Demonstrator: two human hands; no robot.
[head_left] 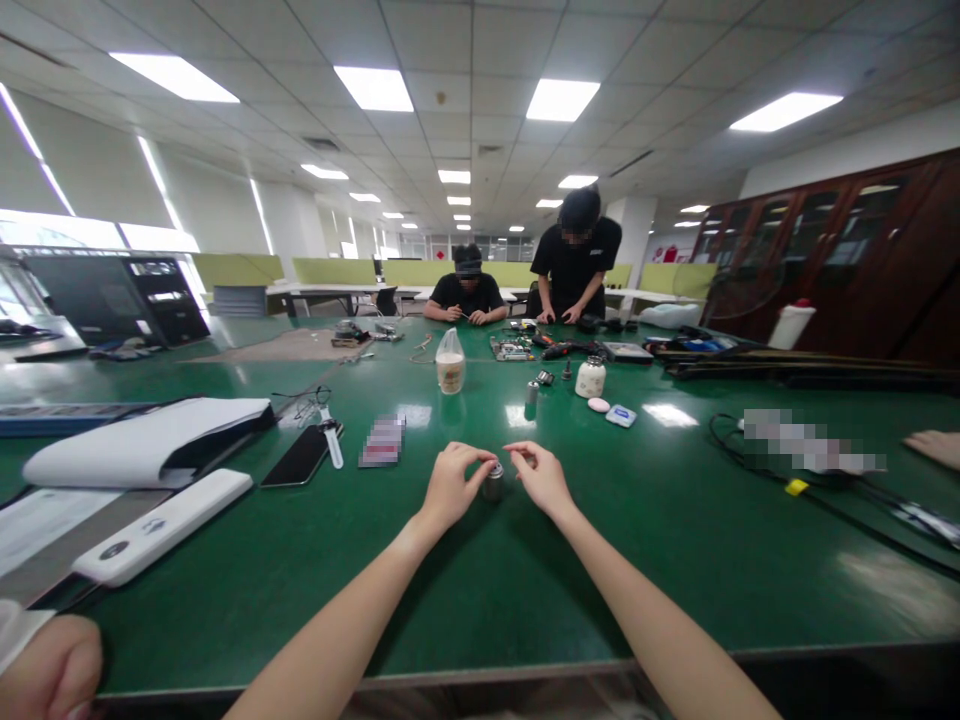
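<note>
A small silvery metal cylinder (493, 486) stands upright on the green table in front of me. The thumb and fingers of my left hand (454, 482) are closed at its top, on the left side. Just right of the cylinder is my right hand (541, 478), with thumb and fingers bent together; anything between its fingertips is too small to make out. A second, similar metal cylinder (532, 392) stands farther back on the table.
Left of my hands lie a phone (300, 456), a white watch (330, 440) and a white power bank (165, 525). Ahead stand a bagged cup (450, 365) and a white jar (590, 377). Black cables (840, 490) run along the right. Two people work across the table; other people's hands show at both sides.
</note>
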